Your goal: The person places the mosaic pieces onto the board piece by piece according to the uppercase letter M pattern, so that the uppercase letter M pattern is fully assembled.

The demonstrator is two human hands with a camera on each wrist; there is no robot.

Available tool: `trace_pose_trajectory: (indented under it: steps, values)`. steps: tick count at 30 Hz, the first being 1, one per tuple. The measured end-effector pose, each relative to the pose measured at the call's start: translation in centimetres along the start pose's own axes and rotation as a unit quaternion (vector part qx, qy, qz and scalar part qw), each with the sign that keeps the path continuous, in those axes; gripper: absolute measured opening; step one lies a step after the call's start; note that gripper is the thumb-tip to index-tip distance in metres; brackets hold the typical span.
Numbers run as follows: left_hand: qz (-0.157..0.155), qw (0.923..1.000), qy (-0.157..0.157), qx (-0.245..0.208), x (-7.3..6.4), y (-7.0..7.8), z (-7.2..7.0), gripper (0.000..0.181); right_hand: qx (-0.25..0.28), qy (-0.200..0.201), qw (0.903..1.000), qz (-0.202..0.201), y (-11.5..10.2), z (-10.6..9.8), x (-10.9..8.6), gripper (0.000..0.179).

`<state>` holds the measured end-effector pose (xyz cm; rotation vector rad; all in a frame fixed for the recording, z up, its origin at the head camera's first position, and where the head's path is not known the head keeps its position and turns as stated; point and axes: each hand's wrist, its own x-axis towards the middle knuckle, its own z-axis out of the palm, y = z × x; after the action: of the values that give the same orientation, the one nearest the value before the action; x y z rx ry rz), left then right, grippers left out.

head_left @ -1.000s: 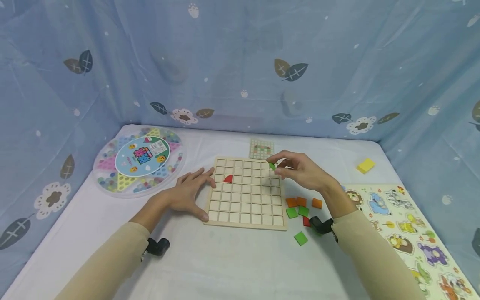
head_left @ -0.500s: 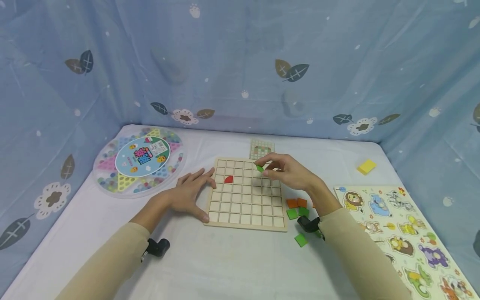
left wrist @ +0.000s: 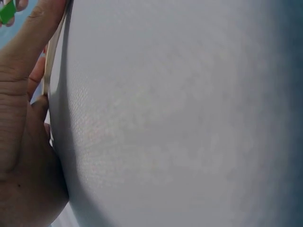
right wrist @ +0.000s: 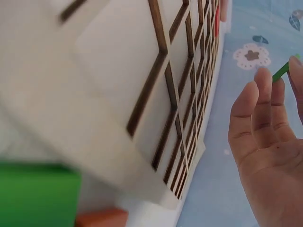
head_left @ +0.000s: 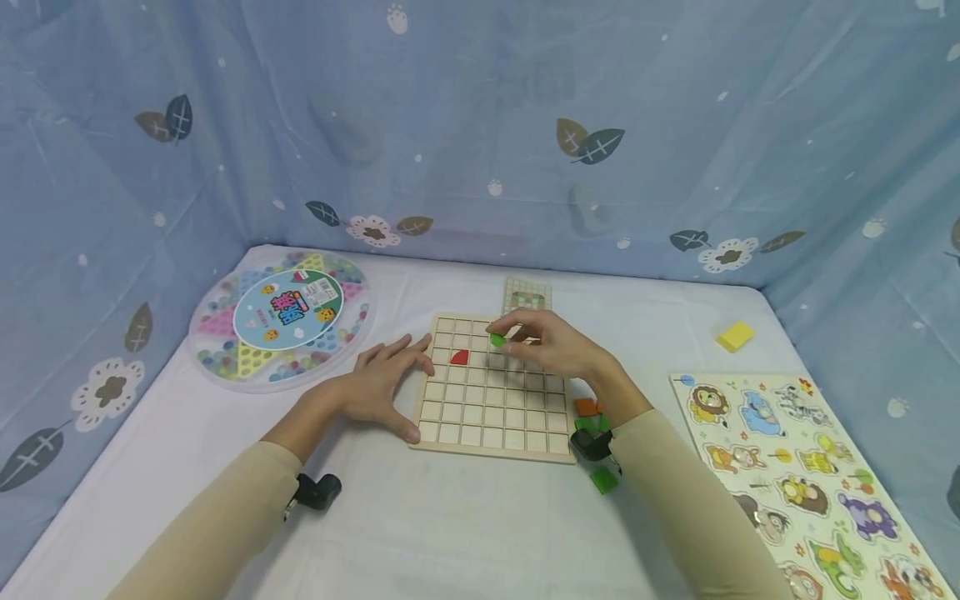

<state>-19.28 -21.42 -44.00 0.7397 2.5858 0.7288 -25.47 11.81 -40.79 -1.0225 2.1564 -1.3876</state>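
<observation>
A square wooden grid board [head_left: 480, 414] lies on the white cloth. My left hand [head_left: 375, 392] rests along its left side, fingers spread at the edge and thumb near the lower left corner. Over the upper part of the grid, my right hand [head_left: 551, 343] pinches a small green piece [head_left: 497, 340] between thumb and fingers; the right wrist view shows this green piece [right wrist: 280, 72] edge-on, raised above the board. One red piece with a rounded corner [head_left: 460, 357] sits in a cell left of the right hand. Behind the board lies a small pattern card [head_left: 527, 289], partly covered by that hand.
Orange tiles [head_left: 585, 407] and green tiles [head_left: 603, 480] lie off the board's right side, some hidden under the right forearm. An animal puzzle board [head_left: 776, 442] is at the right, a yellow block [head_left: 735, 336] beyond it. A round bead-filled game [head_left: 281, 321] lies back left.
My right hand has carried the green piece leftward across the upper board, toward the red piece. The left hand has stayed at the board's left edge.
</observation>
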Motion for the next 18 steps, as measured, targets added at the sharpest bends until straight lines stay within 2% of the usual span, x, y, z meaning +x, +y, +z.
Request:
trace_pose_trajectory:
  steps: [8,18]
  values:
    - [0.003,1.0000,0.003,-0.002,0.1,-0.2,0.1,0.091,-0.029,-0.011,0.9995,-0.004,0.1,0.8,1.3,0.034]
    - [0.004,1.0000,0.003,-0.004,0.1,-0.2,0.0,0.090,-0.050,-0.020,0.9984,0.019,0.2,1.5,2.3,0.035]
